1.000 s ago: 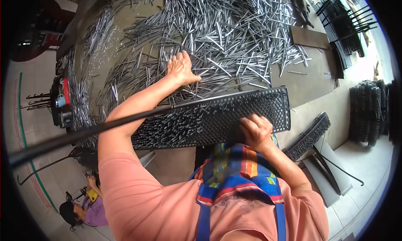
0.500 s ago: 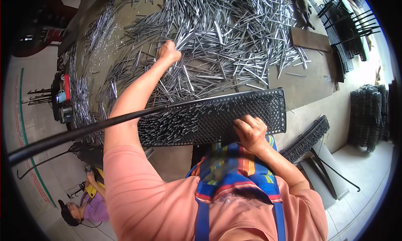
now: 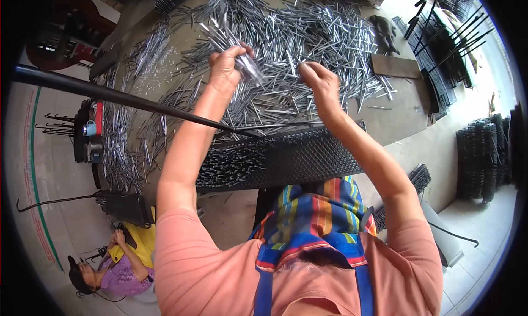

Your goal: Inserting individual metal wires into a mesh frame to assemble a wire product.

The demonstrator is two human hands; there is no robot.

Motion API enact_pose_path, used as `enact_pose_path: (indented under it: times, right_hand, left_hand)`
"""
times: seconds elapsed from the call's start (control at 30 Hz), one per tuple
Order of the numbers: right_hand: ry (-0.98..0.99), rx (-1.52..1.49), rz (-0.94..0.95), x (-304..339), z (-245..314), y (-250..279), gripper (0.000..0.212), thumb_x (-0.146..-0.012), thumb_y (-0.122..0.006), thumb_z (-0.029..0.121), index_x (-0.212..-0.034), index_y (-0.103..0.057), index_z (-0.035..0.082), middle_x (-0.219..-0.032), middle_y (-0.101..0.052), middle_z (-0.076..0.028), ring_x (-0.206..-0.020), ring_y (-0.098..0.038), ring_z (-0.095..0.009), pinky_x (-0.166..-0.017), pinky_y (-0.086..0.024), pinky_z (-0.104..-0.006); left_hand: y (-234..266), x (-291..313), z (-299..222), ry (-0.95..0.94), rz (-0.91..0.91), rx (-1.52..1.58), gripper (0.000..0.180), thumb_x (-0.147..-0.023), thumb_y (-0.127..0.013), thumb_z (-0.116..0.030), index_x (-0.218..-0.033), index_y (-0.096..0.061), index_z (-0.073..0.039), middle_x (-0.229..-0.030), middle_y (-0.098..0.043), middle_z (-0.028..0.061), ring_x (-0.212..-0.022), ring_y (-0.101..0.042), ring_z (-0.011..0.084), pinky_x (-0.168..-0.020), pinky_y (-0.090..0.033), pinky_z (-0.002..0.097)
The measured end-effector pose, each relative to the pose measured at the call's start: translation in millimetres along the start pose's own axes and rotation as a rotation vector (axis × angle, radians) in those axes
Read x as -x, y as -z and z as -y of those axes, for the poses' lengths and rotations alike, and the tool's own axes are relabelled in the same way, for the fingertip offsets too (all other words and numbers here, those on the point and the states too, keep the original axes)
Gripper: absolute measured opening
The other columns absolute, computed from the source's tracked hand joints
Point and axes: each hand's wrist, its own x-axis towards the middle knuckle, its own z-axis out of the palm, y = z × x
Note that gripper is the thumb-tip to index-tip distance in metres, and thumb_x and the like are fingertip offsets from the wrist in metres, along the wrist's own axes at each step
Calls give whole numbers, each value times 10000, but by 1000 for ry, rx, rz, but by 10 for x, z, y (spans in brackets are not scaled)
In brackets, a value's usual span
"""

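My left hand (image 3: 226,66) is raised over the table and closed around a loose bundle of thin silver metal rods (image 3: 221,37). The rods fan out above and below the fist. To its right, my right hand (image 3: 320,79) hovers above the rod pile (image 3: 286,104), thumb and fingers pinched together; whether a rod is between them I cannot make out. In front of my body lies a long black perforated panel (image 3: 313,159) with a raised rim. Short rods (image 3: 234,162) stand packed in the holes of its left half, while holes show on the right.
A black bar (image 3: 110,96) slants across the left, partly over my left forearm. A brown board (image 3: 400,66) and dark racks (image 3: 448,57) are at the right. Stacked black panels (image 3: 481,156) stand on the floor. Another person (image 3: 118,266) works at lower left.
My left hand has come up from the pile with a bundle of rods. My right hand has left the panel and moved forward over the pile.
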Motion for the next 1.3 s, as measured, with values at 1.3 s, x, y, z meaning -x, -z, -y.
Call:
enact_pose_path:
  times: [1.3]
  right_hand:
    - [288,727,352,905,277,39,268,-739,-735,42,-997,-684,-6,-821,-695,-115,-772,-679,-170,-686,-529,-295]
  left_hand:
    - [852,858,-849,-116,-6,-162,161,-797,-591,61,-943,-651,29,-806,-691,154,-676,-676,263,-624,-589,398]
